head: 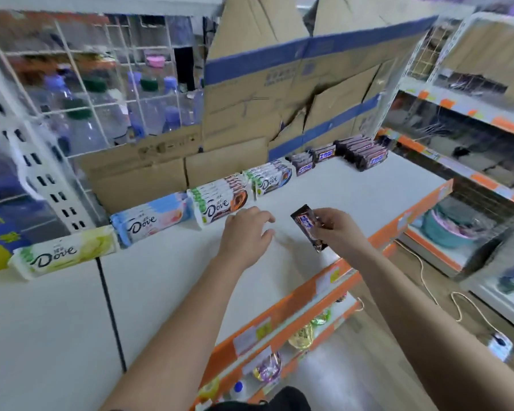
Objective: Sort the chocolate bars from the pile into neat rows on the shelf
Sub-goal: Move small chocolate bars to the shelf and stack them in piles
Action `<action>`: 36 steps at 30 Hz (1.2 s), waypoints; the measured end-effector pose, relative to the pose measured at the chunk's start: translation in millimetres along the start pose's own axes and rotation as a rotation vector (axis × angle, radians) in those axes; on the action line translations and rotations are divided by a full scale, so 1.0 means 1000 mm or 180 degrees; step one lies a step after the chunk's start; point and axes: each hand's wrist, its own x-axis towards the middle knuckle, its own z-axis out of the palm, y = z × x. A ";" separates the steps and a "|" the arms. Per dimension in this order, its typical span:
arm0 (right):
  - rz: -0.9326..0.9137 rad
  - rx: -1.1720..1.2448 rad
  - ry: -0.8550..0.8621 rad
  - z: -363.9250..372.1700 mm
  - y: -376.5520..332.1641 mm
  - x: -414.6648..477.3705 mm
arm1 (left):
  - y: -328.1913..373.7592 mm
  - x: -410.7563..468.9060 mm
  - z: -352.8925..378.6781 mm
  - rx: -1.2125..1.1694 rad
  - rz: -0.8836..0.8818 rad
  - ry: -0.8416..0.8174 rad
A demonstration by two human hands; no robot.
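One dark bar (309,229) with a blue label is off the white shelf (353,200), tilted, pinched in the right hand (336,229). Along the back edge runs the line: a lone green Dove bar (63,253) at far left, then a blue Dove stack (152,219), a brown Dove stack (220,201), a white Dove stack (270,179), and dark rows (362,152) packed tight at the far right corner.

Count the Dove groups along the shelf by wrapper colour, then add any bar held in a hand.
Pale green group: 1
Light blue group: 1
White groups: 2
Dark bar in the right hand: 1
Total: 5
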 end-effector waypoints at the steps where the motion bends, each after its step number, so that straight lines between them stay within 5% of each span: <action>1: -0.0017 -0.0138 0.0113 -0.009 0.005 0.012 | 0.004 0.015 0.006 -0.0008 0.0018 -0.0009; 9: -0.0569 -0.0974 0.0427 -0.051 0.044 0.100 | 0.020 0.081 0.048 0.0033 -0.0149 -0.0067; 14: -0.0842 -0.0856 0.0503 -0.061 0.059 0.168 | 0.024 0.099 0.067 0.0186 -0.0272 -0.0016; 27: -0.2354 -0.1234 -0.0604 -0.067 0.063 0.284 | 0.067 0.147 0.102 0.0445 -0.1553 0.0754; 36: -0.2560 -0.1303 -0.0334 -0.067 0.069 0.294 | 0.092 0.144 0.117 0.0571 -0.1889 0.1006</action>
